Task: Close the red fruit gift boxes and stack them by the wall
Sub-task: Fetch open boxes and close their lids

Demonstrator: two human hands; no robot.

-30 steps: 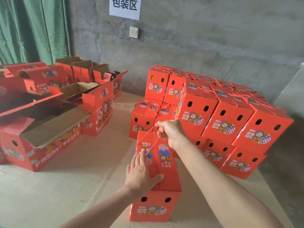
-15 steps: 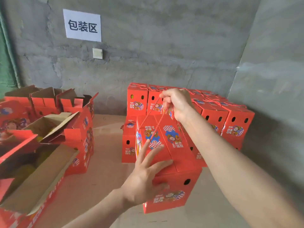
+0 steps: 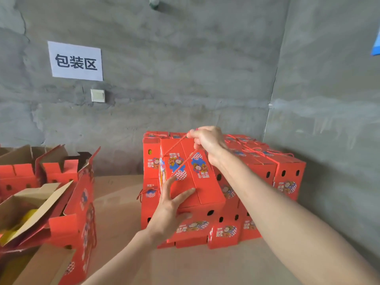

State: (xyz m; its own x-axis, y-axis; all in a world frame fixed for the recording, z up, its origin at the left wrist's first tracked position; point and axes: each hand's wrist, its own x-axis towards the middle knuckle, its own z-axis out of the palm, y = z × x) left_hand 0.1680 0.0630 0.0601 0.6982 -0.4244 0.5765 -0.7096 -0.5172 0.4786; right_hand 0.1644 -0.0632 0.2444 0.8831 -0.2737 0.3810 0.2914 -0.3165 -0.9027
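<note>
Your right hand (image 3: 205, 140) pinches the rope handle (image 3: 181, 163) of a closed box (image 3: 197, 182), lifted just in front of the stack (image 3: 267, 167) at the floor's far right corner. Your left hand (image 3: 170, 210) steadies its near end, fingers spread flat. Many boxes are stacked; the open boxes (image 3: 67, 202) at the left edge are not yet closed.

Red gift box (image 3: 190, 182) bears blue cartoon prints and red-white checks; white sign (image 3: 75, 61), grey wall (image 3: 185, 68).
</note>
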